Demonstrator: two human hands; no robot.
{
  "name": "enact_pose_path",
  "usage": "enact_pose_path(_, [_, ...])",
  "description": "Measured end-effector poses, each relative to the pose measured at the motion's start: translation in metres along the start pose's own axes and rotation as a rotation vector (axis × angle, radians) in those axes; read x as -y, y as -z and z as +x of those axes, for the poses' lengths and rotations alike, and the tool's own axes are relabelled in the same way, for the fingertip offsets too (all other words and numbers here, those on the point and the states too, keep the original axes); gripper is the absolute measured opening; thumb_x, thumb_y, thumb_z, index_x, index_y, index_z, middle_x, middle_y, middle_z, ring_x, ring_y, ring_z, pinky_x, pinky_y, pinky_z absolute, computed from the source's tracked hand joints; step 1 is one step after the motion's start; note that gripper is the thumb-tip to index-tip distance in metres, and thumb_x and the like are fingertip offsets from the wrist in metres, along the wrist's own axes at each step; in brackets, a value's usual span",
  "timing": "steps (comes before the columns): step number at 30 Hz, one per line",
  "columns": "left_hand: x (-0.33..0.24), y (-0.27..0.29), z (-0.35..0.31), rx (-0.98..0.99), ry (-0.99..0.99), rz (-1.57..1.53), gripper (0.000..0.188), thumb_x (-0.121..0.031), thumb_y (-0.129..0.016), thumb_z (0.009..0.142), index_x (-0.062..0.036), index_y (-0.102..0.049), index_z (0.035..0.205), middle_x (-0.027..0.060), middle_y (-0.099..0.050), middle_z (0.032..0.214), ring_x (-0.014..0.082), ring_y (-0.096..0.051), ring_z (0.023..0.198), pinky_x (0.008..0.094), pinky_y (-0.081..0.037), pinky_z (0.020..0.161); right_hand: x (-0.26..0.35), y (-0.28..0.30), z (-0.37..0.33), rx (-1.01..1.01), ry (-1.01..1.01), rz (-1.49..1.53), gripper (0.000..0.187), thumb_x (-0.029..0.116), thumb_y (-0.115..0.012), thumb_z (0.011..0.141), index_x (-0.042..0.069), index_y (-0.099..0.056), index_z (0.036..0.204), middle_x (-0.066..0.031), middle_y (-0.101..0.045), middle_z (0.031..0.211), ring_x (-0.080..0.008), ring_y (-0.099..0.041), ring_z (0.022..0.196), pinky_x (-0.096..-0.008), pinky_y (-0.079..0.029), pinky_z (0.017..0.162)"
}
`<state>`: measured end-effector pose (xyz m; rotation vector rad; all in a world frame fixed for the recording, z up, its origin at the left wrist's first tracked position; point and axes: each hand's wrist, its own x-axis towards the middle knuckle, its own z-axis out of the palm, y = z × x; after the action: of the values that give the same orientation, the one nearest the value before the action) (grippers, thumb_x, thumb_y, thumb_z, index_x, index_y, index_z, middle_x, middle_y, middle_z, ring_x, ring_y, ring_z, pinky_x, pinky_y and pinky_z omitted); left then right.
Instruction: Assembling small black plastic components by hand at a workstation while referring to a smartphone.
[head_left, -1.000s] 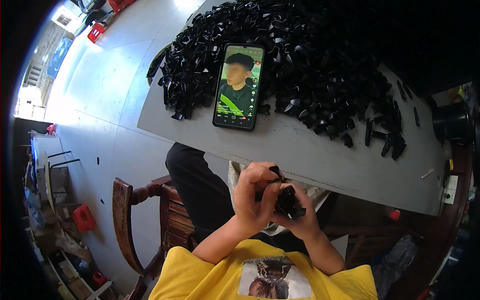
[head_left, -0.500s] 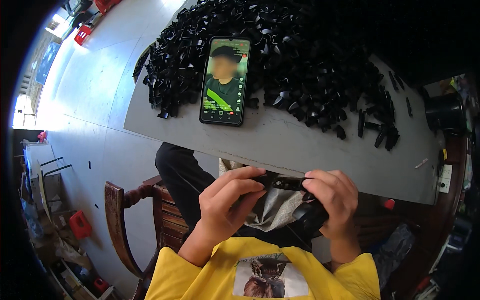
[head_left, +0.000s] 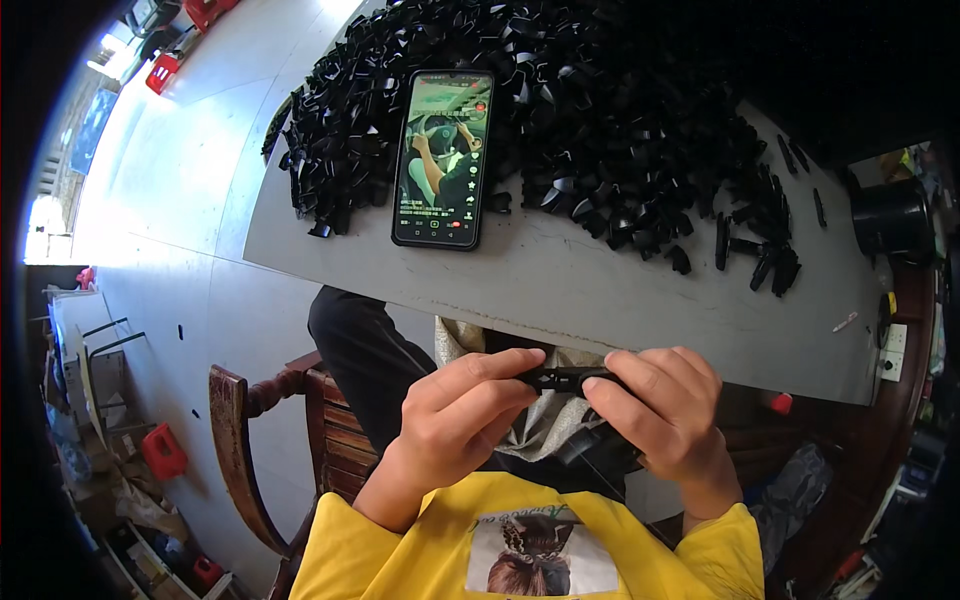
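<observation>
In front of my lap, just off the near table edge, a small black plastic piece (head_left: 563, 381) is stretched between my two hands. My left hand (head_left: 462, 408) pinches its left end between thumb and fingers. The other end is gripped by my right hand (head_left: 668, 408), thumb on top, fingers curled behind. Below the right palm shows another dark object (head_left: 590, 445); whether that hand holds it too I cannot tell. A large heap of similar black plastic pieces (head_left: 640, 150) covers the far part of the grey table (head_left: 400, 275).
A smartphone (head_left: 442, 160) playing a video lies against the heap. Right of the heap are a few loose pieces (head_left: 775, 265) and a black container (head_left: 893, 222). Pale cloth (head_left: 540, 430) hangs over my lap. At left stand a wooden chair (head_left: 235, 430) and a red plastic container (head_left: 163, 451).
My hands have come closer together; the right thumb has slid inward along the black piece. The dark object below the right palm shows less. The phone's picture has changed.
</observation>
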<state>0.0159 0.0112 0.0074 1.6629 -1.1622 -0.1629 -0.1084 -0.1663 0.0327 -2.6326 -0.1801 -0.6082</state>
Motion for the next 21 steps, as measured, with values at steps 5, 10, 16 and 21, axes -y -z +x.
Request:
enact_pose_path(5, [0.003, 0.002, -0.003, 0.066, 0.092, -0.19, 0.016, -0.01, -0.071, 0.08, 0.0002, -0.06, 0.085, 0.0185, -0.068, 0.102, 0.0256, -0.066, 0.088, 0.0318, -0.052, 0.075, -0.001, -0.005, -0.008, -0.051, 0.001, 0.122, 0.028, 0.015, -0.066, 0.07, 0.01, -0.064, 0.098, -0.0089, -0.063, 0.087, -0.0223, -0.06, 0.064, -0.0305, -0.043, 0.052])
enact_pose_path(10, [-0.011, -0.007, -0.005, 0.127, 0.473, -0.906, 0.066, -0.054, -0.029, 0.099, 0.0054, -0.057, 0.096, 0.0278, -0.061, 0.112, 0.0342, -0.057, 0.112, 0.042, -0.044, 0.097, 0.015, -0.015, -0.006, 0.078, 0.193, 0.102, 0.021, 0.013, -0.063, 0.073, 0.016, -0.061, 0.094, -0.0025, -0.058, 0.079, -0.0127, -0.054, 0.06, -0.0247, -0.04, 0.05])
enact_pose_path(16, [-0.009, -0.012, -0.013, 0.17, 0.485, -0.992, 0.07, -0.053, -0.022, 0.1, 0.006, -0.06, 0.092, 0.0279, -0.063, 0.106, 0.0358, -0.061, 0.104, 0.0435, -0.049, 0.092, 0.024, -0.023, -0.013, 0.069, 0.207, 0.16, 0.017, 0.011, -0.059, 0.079, 0.013, -0.056, 0.096, 0.0, -0.058, 0.076, -0.0142, -0.057, 0.065, -0.0283, -0.043, 0.068])
enact_pose_path(21, [-0.005, -0.016, -0.019, 0.165, 0.389, -1.075, 0.061, -0.039, -0.025, 0.103, 0.0109, -0.06, 0.094, 0.0293, -0.063, 0.106, 0.0348, -0.062, 0.103, 0.0397, -0.048, 0.093, 0.033, -0.027, -0.016, 0.072, 0.266, 0.098, 0.017, 0.013, -0.059, 0.079, 0.012, -0.056, 0.096, -0.0006, -0.056, 0.075, -0.0151, -0.057, 0.067, -0.0297, -0.043, 0.071])
